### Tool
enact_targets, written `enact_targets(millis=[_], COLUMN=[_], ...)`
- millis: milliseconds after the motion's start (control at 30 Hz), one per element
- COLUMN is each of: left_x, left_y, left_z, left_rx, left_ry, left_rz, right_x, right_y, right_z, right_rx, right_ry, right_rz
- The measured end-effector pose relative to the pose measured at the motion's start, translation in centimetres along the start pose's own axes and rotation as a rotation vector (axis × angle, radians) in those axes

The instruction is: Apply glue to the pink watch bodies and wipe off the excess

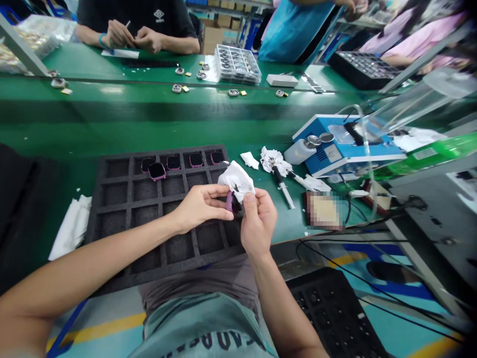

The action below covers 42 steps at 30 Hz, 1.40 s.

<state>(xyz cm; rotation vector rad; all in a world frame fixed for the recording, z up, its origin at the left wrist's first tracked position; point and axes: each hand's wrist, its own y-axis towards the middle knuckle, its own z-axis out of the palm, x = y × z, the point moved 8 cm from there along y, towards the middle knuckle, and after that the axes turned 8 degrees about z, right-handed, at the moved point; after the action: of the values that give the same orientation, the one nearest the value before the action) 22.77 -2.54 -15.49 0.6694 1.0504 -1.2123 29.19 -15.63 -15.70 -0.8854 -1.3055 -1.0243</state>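
My left hand (204, 205) grips a pink smartwatch case (229, 201) between thumb and fingers, above the right part of a black foam tray (131, 221). Pinched in my right hand (258, 219) is a white wipe (237, 178) with dark stains, its cloth draped over the top of the watch and touching it. Part of the watch's dark face is hidden by the wipe and fingers. Several pink-rimmed watches sit in the tray's back row, and one watch (157, 171) rests tilted across a divider.
Right of the tray lie crumpled wipes (271, 160), a black-and-silver tool (283, 188) and a metal-capped bottle (302, 150). A blue machine (335, 149) stands behind them. Folded white cloth (71, 226) lies at left. Across the green bench, a co-worker's hands (134, 37) handle small parts.
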Motion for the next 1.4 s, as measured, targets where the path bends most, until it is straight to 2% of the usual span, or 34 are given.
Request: enact_targets(millis=[300, 533, 767, 933, 1233, 1400], left_x=[0.1, 0.0, 0.6, 1.0, 1.5, 1.7], left_y=[0.1, 0.5, 0.2, -0.1, -0.5, -0.6], left_z=[0.2, -0.3, -0.4, -0.3, -0.1, -0.1], left_rx=[0.15, 0.12, 0.092, 0.082, 0.105, 0.099], left_ry=[0.13, 0.143, 0.127, 0.073, 0.045, 0.03], left_rz=[0.031, 0.034, -0.123, -0.166, -0.226, -0.244], right_x=[-0.5, -1.0, -0.9, -0.6, -0.5, -0.6], right_y=[0.3, -0.3, -0.3, -0.3, -0.2, -0.3], right_z=[0.0, 0.0, 0.6, 0.8, 0.5, 0.4], right_rx=[0.095, 0.13, 0.178, 0.172, 0.133, 0.13], right_ry=[0.003, -0.002, 0.194, 0.321, 0.264, 0.308], right_rz=[-0.001, 0.031, 0.095, 0.089, 0.049, 0.036])
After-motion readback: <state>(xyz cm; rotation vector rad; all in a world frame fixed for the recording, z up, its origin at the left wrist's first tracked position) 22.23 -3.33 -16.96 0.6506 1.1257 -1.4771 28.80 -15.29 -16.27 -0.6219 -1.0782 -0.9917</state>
